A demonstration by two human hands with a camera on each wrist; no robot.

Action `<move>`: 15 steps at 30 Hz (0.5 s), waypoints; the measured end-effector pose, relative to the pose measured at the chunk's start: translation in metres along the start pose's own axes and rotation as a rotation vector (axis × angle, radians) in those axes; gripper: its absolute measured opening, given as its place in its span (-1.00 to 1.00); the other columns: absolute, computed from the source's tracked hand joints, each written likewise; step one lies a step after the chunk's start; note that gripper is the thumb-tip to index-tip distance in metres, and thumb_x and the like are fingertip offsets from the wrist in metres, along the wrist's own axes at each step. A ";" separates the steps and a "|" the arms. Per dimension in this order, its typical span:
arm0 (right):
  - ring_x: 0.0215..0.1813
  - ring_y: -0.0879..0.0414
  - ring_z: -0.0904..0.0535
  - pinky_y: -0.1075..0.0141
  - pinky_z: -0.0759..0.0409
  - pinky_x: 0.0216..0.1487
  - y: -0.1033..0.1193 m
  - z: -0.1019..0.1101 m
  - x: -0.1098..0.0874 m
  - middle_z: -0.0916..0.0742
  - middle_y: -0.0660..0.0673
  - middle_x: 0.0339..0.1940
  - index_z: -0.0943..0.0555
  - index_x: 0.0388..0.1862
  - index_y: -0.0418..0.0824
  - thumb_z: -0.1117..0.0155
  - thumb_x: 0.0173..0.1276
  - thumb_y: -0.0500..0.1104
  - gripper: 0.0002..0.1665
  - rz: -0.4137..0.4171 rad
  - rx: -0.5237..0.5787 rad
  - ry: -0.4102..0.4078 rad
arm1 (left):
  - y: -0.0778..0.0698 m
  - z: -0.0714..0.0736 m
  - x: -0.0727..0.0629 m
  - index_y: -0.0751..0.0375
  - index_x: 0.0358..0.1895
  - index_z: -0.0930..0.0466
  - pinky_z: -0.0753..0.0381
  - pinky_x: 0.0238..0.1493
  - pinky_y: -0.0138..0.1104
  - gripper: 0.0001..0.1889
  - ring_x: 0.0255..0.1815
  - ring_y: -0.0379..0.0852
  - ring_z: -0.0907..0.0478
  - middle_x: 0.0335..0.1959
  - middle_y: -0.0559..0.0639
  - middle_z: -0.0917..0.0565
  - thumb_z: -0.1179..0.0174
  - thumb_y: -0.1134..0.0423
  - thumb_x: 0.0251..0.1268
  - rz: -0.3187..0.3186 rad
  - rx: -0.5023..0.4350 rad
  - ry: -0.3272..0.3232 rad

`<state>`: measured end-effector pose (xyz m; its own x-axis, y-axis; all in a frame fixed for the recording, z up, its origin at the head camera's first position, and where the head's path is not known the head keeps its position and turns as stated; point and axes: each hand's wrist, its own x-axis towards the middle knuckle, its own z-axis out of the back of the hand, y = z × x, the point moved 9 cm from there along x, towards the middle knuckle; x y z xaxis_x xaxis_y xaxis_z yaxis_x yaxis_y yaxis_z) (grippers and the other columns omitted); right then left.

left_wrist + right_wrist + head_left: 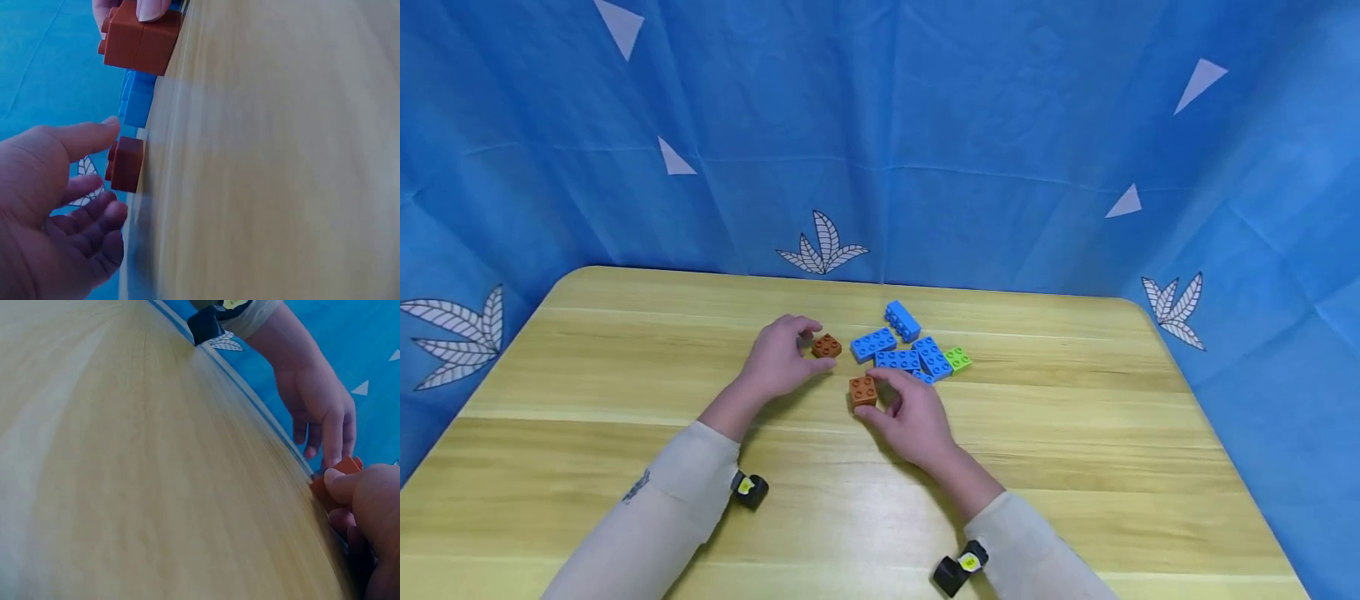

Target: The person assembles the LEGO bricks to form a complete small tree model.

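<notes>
My right hand [917, 421] pinches an orange-brown brick [862, 392] between thumb and fingers, its studs facing up. In the left wrist view this brick [142, 39] looks thick, with a faint line across its side and a fingertip laid on it. My left hand [778, 360] is spread around a smaller dark brown brick [827, 347] on the table. Its thumb and fingers stand apart from that brick [127, 164] in the left wrist view, nothing gripped. From the right wrist, my left hand [319, 406] appears beyond the held brick [334, 484].
Several blue bricks [873, 344] lie close together just beyond my right hand, one tipped onto its side [902, 322]. A light green brick [958, 359] sits at their right end. The wooden table [1075, 433] runs back to a blue curtain [962, 125].
</notes>
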<state>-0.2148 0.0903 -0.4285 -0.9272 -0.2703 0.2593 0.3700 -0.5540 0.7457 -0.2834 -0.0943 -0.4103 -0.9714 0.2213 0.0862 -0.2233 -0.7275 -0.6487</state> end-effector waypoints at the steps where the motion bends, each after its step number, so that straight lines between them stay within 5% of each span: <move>1: -0.55 0.26 -0.50 0.33 -0.54 -0.52 -0.001 -0.001 0.000 -0.69 0.03 -0.07 -0.62 0.22 -0.15 -0.56 0.21 -0.06 -0.40 -0.009 0.002 0.002 | 0.002 -0.002 0.002 0.31 0.18 -0.58 -0.55 -0.04 -0.10 -0.39 -0.09 0.06 -0.53 -0.06 0.12 -0.59 -0.51 0.06 0.12 0.011 0.014 0.008; 15: -0.56 0.23 -0.49 0.32 -0.52 -0.53 -0.004 0.001 0.000 -0.72 0.01 -0.04 -0.67 0.12 -0.13 -0.61 0.13 -0.08 -0.44 -0.062 -0.001 -0.016 | 0.006 -0.010 0.007 0.32 0.07 -0.63 -0.53 -0.02 -0.08 -0.52 -0.08 0.08 -0.54 -0.08 0.14 -0.64 -0.44 0.06 0.21 0.089 0.038 0.014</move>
<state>-0.2163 0.0933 -0.4312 -0.9492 -0.2226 0.2222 0.3117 -0.5703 0.7600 -0.2904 -0.0907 -0.4210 -0.9864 0.1634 0.0188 -0.1393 -0.7687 -0.6243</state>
